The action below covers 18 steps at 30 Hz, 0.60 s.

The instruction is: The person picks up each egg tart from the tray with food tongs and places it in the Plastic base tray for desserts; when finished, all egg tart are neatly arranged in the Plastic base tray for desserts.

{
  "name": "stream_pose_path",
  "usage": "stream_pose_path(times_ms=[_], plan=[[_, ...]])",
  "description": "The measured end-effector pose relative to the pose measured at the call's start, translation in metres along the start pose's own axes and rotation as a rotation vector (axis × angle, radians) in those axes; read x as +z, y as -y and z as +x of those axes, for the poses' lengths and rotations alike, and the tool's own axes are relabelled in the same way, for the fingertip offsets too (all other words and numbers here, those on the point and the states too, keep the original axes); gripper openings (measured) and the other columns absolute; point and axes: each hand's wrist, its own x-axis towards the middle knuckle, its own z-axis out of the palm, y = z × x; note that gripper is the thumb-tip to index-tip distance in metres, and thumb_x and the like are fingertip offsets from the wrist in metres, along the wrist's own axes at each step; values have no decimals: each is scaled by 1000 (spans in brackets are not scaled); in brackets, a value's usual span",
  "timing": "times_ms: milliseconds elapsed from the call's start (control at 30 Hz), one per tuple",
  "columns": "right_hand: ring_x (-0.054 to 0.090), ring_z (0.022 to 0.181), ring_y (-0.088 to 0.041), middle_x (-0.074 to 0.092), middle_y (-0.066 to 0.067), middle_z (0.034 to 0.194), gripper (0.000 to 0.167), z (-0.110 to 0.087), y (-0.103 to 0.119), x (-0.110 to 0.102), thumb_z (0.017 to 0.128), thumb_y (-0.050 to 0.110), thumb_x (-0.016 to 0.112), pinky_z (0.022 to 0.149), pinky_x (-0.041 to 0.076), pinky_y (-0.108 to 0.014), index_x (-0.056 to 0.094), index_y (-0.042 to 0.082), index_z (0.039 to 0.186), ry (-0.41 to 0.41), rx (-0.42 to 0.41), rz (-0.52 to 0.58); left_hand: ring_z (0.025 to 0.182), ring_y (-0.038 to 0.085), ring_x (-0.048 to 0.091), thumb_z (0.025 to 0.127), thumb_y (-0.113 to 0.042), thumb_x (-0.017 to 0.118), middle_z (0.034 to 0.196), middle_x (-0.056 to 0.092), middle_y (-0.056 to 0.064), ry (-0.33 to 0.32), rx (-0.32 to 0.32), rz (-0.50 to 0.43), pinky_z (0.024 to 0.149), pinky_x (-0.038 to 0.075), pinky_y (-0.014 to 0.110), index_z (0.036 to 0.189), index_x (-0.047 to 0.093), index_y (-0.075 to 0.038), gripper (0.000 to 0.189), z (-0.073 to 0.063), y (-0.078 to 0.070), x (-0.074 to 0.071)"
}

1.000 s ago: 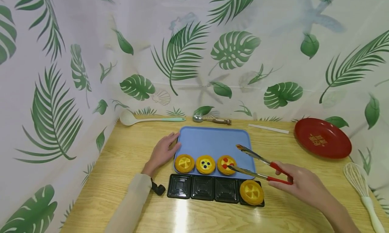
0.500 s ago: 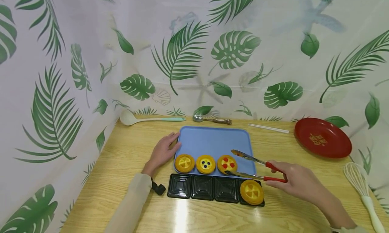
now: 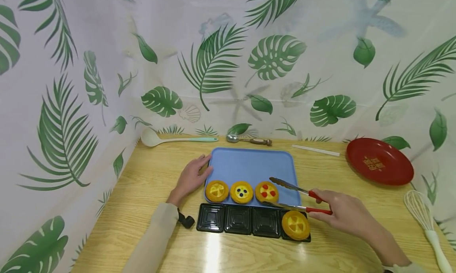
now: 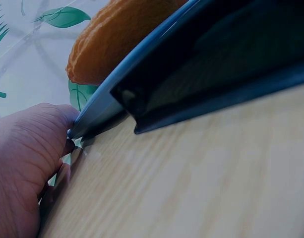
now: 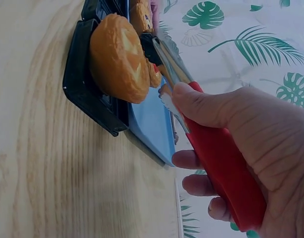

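Your bench (image 3: 153, 170) carries a blue tray (image 3: 253, 166), its long axis running along the bench's far edge. A black four-compartment tray (image 3: 238, 220) lies just beside it, nearer you and roughly parallel. Your left hand (image 3: 192, 174), fingers relaxed, touches the blue tray's left rim. Your right hand (image 3: 347, 211), over toward the bench's right, has thumb and fingers wrapped round the red-handled tongs (image 3: 317, 211). The relation that counts looks to be this: the tongs point from that hand toward the bench's left edge, tips apart, and the red-topped tart (image 3: 266, 191) lies between those tips on the blue tray's near side. Whether they touch it, you cannot tell. Your right hand is the nearer one. A plain-yellow tart (image 3: 295, 225) sits in the black tray's rightmost compartment, below the tongs.
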Motion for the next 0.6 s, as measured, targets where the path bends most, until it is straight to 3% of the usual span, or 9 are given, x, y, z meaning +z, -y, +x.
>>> stream_pose_path(times_ms=[200,600], plan=[[51,70,-8,76,0,101,69,2,-1,5,87,57,80,52,38,-22,71,9,134,4,0,1,152,34,39,108,-45,55,164,43,12,7,-5,10,124,29,55,160,46,-22,57,1,1,0],[61,78,-14,77,-5,106,65,4,-1,10,88,55,79,58,47,-27,73,8,132,9,-10,-25,152,35,38,108,-45,55,164,42,11,5,-7,16,124,29,56,160,46,-22,57,1,2,1]])
